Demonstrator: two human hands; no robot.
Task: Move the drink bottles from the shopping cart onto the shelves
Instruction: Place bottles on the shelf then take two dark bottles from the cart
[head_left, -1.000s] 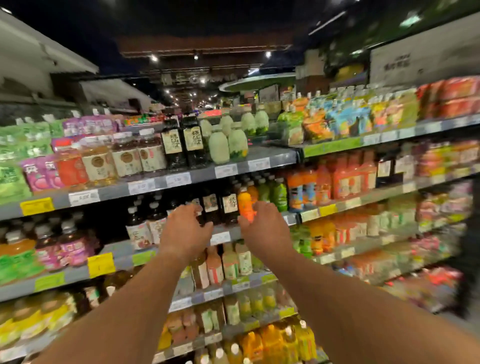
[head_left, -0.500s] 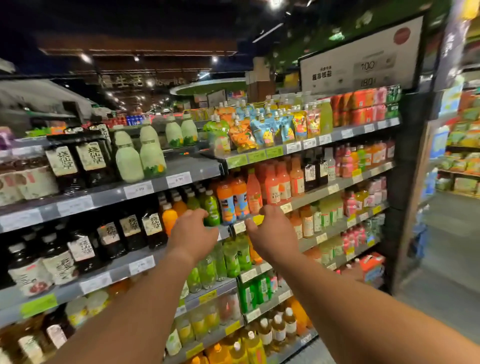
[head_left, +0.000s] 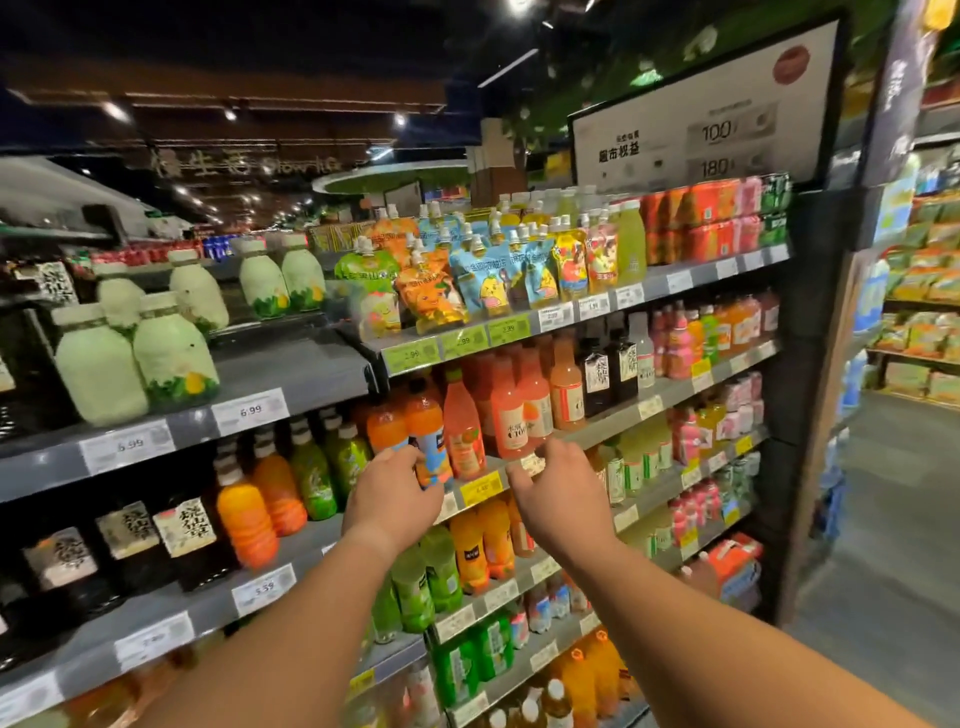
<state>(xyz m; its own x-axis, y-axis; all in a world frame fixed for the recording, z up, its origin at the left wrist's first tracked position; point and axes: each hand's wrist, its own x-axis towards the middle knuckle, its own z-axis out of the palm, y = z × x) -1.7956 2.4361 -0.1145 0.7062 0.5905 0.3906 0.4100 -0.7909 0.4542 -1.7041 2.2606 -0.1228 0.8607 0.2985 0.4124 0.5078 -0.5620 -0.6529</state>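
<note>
Orange drink bottles (head_left: 434, 441) stand in a row on a grey supermarket shelf (head_left: 613, 434), and both bare arms reach toward them. The left hand (head_left: 393, 496) has its fingers curled around the lower part of an orange bottle with a blue label, its grip wrapped on that bottle at the shelf's front edge. The right hand (head_left: 558, 486) hovers just beside it, fingers loosely bent and spread near a yellow price tag (head_left: 481, 488), holding nothing. Compared with half a second ago, the view has shifted slightly right and closer, the left hand has moved from the green bottles (head_left: 311, 475) toward the orange ones, and the right hand has stayed near the same shelf edge. Pale green jars (head_left: 174, 358) sit on the shelf above to the left, colourful drink pouches (head_left: 480, 280) on the top shelf, and a white sign (head_left: 701, 137) hangs above. No shopping cart appears in view.
</note>
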